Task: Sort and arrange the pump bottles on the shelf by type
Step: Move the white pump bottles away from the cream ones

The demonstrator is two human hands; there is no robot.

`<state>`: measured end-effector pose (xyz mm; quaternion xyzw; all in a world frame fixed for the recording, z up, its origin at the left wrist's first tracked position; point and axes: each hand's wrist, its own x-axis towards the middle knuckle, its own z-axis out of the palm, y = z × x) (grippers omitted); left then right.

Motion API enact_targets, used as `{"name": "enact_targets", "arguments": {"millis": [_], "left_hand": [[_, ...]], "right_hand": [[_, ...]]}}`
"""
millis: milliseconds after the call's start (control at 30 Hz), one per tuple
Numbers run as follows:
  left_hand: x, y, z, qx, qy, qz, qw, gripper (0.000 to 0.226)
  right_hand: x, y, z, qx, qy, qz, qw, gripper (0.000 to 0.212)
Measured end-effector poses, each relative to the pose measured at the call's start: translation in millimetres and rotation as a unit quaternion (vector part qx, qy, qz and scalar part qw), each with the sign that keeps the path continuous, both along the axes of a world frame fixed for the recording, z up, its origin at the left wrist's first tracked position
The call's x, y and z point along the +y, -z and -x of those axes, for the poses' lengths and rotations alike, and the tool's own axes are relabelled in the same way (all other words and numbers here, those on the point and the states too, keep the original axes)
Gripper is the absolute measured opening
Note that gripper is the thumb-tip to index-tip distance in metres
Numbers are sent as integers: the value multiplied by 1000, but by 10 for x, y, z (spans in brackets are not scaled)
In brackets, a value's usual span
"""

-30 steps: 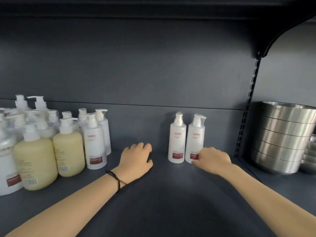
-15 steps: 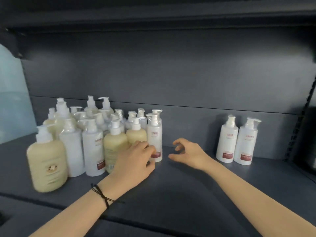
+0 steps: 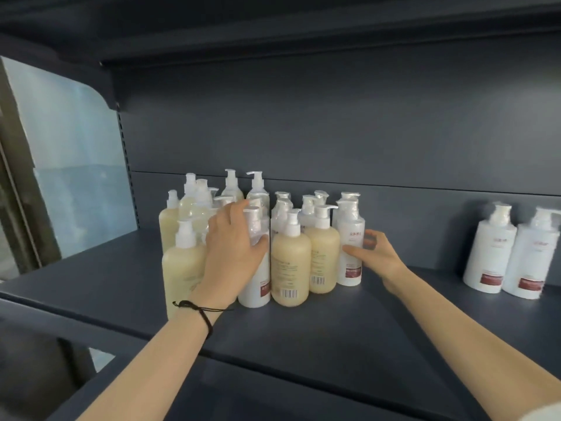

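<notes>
A mixed cluster of pump bottles stands at the middle of the dark shelf (image 3: 318,329). It holds cream-yellow bottles (image 3: 290,268) and white bottles with red labels. My left hand (image 3: 233,256) wraps a front white bottle (image 3: 256,291), thumb across its front. My right hand (image 3: 375,253) clasps the rightmost white bottle (image 3: 349,241), thumb in front and fingers behind. Both bottles stand upright on the shelf. Two more white bottles (image 3: 488,253) stand side by side, apart at the far right. Bottles at the back of the cluster are partly hidden.
A large yellow bottle (image 3: 182,268) stands at the front left, beside my left wrist. A pale blue panel (image 3: 76,177) closes the shelf's left end. Another shelf board (image 3: 303,31) hangs overhead. Bare shelf lies between the cluster and the right-hand pair.
The view swung left, away from the steel bowls. Both hands rose from the shelf to the cluster: the left closed on a front white bottle, the right on the rightmost one.
</notes>
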<state>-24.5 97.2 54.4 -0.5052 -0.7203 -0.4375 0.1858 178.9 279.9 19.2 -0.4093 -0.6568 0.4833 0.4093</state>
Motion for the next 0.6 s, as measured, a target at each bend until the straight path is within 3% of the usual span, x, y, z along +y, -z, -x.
{"name": "enact_targets", "arguments": {"millis": [200, 333, 600], "left_hand": [[46, -66, 90, 27, -27, 36, 999, 76], [26, -92, 86, 60, -27, 86, 994, 63], [-136, -187, 39, 26, 38, 92, 995, 66]], "right_hand": [[68, 61, 69, -15, 9, -24, 1000, 58], [59, 69, -26, -25, 1, -33, 999, 53], [-124, 80, -303, -23, -9, -38, 999, 47]]}}
